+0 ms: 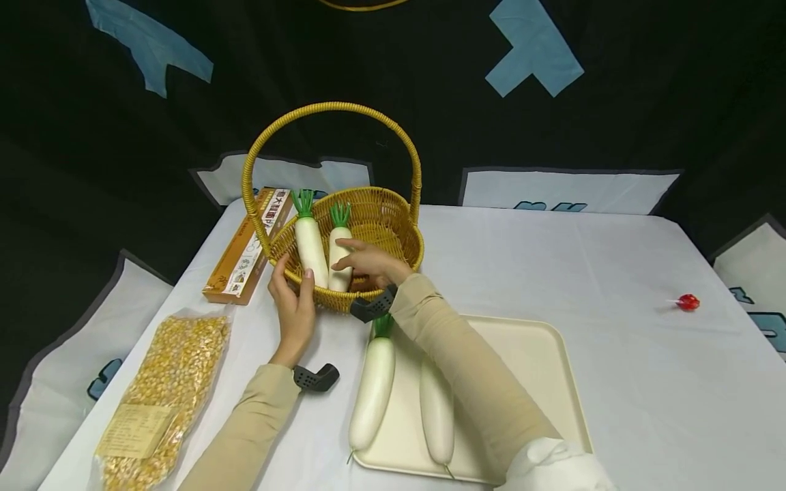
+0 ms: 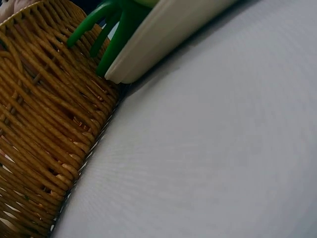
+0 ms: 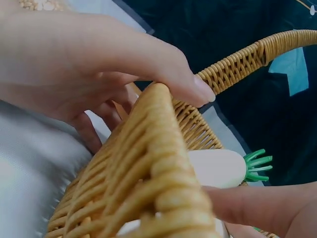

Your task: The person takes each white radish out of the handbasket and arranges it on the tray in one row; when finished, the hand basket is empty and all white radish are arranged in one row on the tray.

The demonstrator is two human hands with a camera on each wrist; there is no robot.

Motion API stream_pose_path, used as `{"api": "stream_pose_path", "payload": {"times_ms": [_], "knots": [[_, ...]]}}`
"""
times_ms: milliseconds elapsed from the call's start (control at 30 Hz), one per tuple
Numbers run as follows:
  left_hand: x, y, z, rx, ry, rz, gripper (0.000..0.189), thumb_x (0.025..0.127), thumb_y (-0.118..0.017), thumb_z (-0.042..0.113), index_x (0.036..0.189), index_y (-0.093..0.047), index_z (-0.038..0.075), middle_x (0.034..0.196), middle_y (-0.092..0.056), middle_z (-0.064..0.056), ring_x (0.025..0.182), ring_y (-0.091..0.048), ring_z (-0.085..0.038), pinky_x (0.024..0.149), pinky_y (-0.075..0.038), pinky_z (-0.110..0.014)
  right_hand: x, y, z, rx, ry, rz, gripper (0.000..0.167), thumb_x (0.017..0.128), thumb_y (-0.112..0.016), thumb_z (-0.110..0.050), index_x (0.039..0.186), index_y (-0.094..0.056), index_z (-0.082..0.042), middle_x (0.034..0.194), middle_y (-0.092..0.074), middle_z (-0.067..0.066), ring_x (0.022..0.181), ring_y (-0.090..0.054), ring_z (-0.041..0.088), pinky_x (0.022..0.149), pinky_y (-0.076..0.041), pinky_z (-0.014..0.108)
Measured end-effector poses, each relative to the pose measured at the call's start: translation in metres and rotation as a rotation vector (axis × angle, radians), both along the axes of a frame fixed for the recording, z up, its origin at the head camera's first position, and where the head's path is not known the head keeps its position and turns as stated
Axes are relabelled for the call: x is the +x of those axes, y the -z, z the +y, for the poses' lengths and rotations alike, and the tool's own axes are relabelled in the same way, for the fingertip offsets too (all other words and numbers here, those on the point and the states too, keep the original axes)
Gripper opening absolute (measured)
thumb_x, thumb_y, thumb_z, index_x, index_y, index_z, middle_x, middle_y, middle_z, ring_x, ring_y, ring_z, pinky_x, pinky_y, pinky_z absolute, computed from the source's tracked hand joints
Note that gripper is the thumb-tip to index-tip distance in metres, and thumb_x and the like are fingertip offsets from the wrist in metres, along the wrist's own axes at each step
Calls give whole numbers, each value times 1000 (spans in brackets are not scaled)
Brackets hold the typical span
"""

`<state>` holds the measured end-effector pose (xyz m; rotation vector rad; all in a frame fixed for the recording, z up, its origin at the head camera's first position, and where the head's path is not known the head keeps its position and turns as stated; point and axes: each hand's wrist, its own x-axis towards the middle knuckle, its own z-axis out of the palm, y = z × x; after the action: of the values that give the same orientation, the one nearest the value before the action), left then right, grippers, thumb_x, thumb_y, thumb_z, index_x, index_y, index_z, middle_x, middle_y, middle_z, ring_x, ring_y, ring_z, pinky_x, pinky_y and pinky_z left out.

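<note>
A yellow wicker basket (image 1: pixel 381 204) with a tall hoop handle holds two white radishes with green tops. My left hand (image 1: pixel 293 317) grips the basket's near left rim, thumb over the edge and fingers against the outer wall, as the right wrist view shows. Inside, one radish (image 1: pixel 311 251) leans along the left side. The other radish (image 1: pixel 339 235) lies beside it, touched by the fairly straight fingers of my right hand (image 1: pixel 376 264), which reaches in over the near right rim. Its other fingers are partly hidden.
A cream tray (image 1: pixel 522 354) bears two more radishes, one radish (image 1: pixel 372 392) along its left edge and another radish (image 1: pixel 437 409) under the right forearm. To the left are a brown box (image 1: pixel 245 249) and a bag of corn kernels (image 1: pixel 168 382). A red lollipop (image 1: pixel 688 302) lies far right.
</note>
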<state>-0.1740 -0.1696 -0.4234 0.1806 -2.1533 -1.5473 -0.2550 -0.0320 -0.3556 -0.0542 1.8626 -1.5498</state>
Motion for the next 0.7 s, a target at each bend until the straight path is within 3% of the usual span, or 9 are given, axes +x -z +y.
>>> {"api": "stream_pose_path", "payload": {"times_ms": [100,200,267,333,433,567,700], "knots": [[0,0,1,-6,0,-6,54,93,-44,31,140,-23,18,143,-17,-17,134,-18,-28,110,-14,-49,0,0,0,2,-8,7,60,86,-57,-9,137,-37,-33,146,-28,6,116,-45,29,90,-47,43],[0,0,1,-5,1,-3,53,93,-44,30,140,-23,18,143,-17,-16,134,-18,-28,110,-15,-48,0,0,0,4,-24,20,62,84,-58,-5,137,-39,-32,132,-42,9,88,-55,21,79,-52,38],[0,0,0,-1,3,1,53,93,-44,29,141,-23,17,143,-17,-16,134,-18,-27,110,-15,-47,1,1,0,-5,-42,31,64,84,-57,-1,137,-37,-31,115,-49,11,64,-50,16,67,-51,32],[1,0,0,1,1,1,53,93,-44,29,140,-23,18,142,-17,-17,134,-18,-27,110,-15,-47,1,1,0,-10,-53,47,65,84,-57,0,138,-37,-29,104,-50,12,52,-40,12,58,-44,28],[1,0,-1,2,-3,0,53,93,-44,30,140,-23,18,142,-17,-17,134,-18,-27,110,-15,-47,2,1,0,-7,-66,64,64,85,-56,0,139,-35,-28,106,-50,14,51,-38,12,57,-42,28],[1,1,0,0,-6,1,53,93,-44,31,140,-23,18,142,-17,-17,134,-19,-27,110,-15,-47,4,1,0,18,-73,70,66,84,-58,-2,140,-34,-28,127,-43,17,70,-55,17,74,-53,35],[0,1,1,1,-7,10,53,92,-45,32,140,-24,19,142,-18,-16,133,-19,-25,110,-15,-46,5,0,0,21,-62,88,65,86,-57,-3,141,-32,-26,130,-42,21,75,-58,20,78,-53,37]]}}
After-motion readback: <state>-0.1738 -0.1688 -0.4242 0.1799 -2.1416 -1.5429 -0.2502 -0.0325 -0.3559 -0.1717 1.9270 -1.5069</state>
